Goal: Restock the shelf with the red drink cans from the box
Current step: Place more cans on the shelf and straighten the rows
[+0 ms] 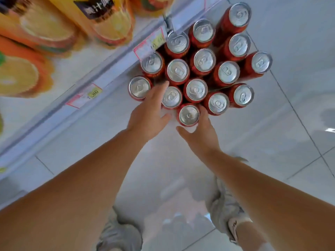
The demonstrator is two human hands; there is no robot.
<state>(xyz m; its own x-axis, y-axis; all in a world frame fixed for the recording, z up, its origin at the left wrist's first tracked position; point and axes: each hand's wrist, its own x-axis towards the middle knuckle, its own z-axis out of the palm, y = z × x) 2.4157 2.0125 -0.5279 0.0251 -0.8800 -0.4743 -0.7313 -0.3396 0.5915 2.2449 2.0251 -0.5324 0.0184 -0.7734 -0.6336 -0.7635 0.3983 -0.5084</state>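
**Nearest can sits right at the right hand's fingertips**

Red cans (196, 69) standing upright in a tight bunch on the floor (272, 142), tops up, just below the shelf edge (116, 64). No box to be seen. Front can (189, 115) at twelve o'clock from the right hand (201, 136), touching or almost touching; fingers apart, holding nothing. Left hand (147, 115) at nine o'clock from that can, also spread and empty, fingertips among the cans. Both arms stretched forward and down.

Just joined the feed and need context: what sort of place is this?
Most likely a shop aisle. A white shelf edge carries paper price tags, orange juice bottles stand above it, and red drink cans with silver tops cluster on the pale tiled floor.
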